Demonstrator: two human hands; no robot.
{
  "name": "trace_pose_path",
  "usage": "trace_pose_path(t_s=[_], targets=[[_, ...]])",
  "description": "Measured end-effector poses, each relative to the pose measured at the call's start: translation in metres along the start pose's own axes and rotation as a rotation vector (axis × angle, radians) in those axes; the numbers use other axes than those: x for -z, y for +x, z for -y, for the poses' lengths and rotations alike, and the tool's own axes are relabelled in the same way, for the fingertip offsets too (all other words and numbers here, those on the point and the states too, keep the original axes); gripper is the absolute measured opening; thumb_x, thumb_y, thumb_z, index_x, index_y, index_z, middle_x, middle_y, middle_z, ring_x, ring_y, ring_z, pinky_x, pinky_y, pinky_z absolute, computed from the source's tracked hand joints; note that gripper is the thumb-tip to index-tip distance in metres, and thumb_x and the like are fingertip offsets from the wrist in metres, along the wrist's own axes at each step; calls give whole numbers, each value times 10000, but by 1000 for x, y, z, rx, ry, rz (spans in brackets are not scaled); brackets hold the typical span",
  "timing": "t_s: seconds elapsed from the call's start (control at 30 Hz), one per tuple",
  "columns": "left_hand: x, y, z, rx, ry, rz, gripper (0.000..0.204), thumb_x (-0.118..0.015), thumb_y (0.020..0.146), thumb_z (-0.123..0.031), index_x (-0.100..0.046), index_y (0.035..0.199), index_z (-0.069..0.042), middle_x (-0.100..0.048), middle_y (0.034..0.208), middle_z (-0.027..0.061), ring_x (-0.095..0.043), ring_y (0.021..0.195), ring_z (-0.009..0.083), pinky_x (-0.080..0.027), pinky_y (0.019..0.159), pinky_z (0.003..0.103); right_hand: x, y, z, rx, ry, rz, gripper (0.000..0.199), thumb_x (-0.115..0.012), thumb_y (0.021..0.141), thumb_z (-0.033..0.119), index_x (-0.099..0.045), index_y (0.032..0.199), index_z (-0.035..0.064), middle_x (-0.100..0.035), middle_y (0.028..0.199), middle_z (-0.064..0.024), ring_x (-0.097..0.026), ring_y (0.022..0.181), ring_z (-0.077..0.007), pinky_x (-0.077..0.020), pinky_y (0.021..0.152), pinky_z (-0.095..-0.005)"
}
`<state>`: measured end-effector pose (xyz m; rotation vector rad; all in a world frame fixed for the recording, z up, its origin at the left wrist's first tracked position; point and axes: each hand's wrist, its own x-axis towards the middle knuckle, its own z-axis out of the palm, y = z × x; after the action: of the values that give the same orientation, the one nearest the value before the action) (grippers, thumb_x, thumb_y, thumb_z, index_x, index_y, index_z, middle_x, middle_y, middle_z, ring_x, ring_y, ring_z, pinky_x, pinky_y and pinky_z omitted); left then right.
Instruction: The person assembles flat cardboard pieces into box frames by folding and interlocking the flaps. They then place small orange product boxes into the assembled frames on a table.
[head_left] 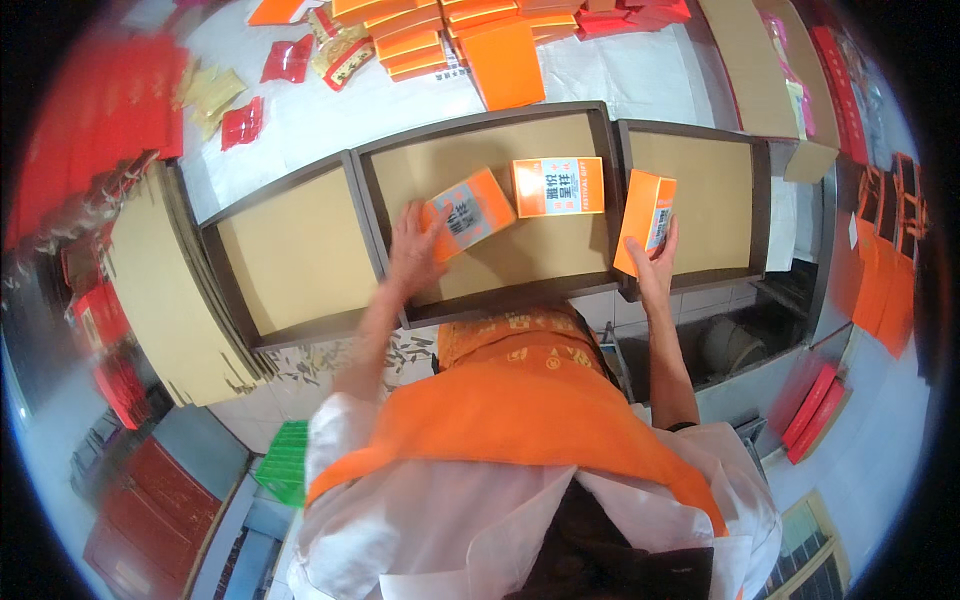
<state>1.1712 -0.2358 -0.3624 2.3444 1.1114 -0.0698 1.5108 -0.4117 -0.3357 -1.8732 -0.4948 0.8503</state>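
Observation:
My left hand (413, 250) is closed on the left end of an orange gift box (470, 215) with a silver-grey label, which sits tilted over the middle tray (480, 128). A second orange box (557, 187), label up, lies in that tray to its right. My right hand (656, 268) grips a third orange box (640, 215) by its lower end, above the seam where the middle and right trays meet. The left tray (290, 250) and right tray (692, 190) have tan bottoms and dark brown rims.
Stacks of orange boxes (500, 62) stand at the back, beside red and gold packets (288, 60). Tan boards (165, 290) lean at the left. An open carton (765, 85) is at the back right, and orange bags (882, 285) hang farther right. A green crate (284, 463) stands low at the left.

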Motion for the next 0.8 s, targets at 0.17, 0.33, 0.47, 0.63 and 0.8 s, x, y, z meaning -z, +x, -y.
trace_pose_path(t_s=[0.17,0.33,0.47,0.63,0.8], targets=[[53,56,32,-607,414,114,851,-682,614,-30,-381,1384,-229,-331,1389,151,-278,1328,334,-217,1126,467,9,-6,-10,-11,2,51,962,-741,749,184,-102,1438,-21,-304,1391,-186,-375,1246,-250,-330,1038,-373],[8,104,-42,-482,336,-67,817,-666,645,-35,-369,1390,-187,-328,1410,152,-277,1334,321,-224,1113,483,8,-8,-15,136,-176,56,960,-753,728,216,-145,1420,-53,-256,1407,-212,-307,1302,-285,-269,1077,-398],[-47,115,-118,-390,106,-30,966,-792,551,-189,-334,1401,-138,-348,1389,163,-307,1298,350,-204,1100,504,2,-13,-14,136,-148,89,955,-750,730,212,-145,1422,-45,-264,1397,-197,-316,1294,-283,-283,1071,-401],[-78,150,-128,-468,393,-7,941,-784,557,-176,-349,1391,-213,-339,1413,121,-291,1334,283,-184,1117,484,9,-34,-9,106,-92,56,959,-754,722,164,-138,1432,-22,-268,1400,-172,-328,1286,-263,-312,1056,-394],[-57,152,-87,-785,291,-117,815,-660,682,-50,-324,1402,-232,-298,1455,94,-276,1358,221,-176,1124,480,19,-38,-10,75,3,49,937,-752,717,170,-167,1425,-17,-289,1391,-180,-329,1287,-275,-308,1058,-404]])
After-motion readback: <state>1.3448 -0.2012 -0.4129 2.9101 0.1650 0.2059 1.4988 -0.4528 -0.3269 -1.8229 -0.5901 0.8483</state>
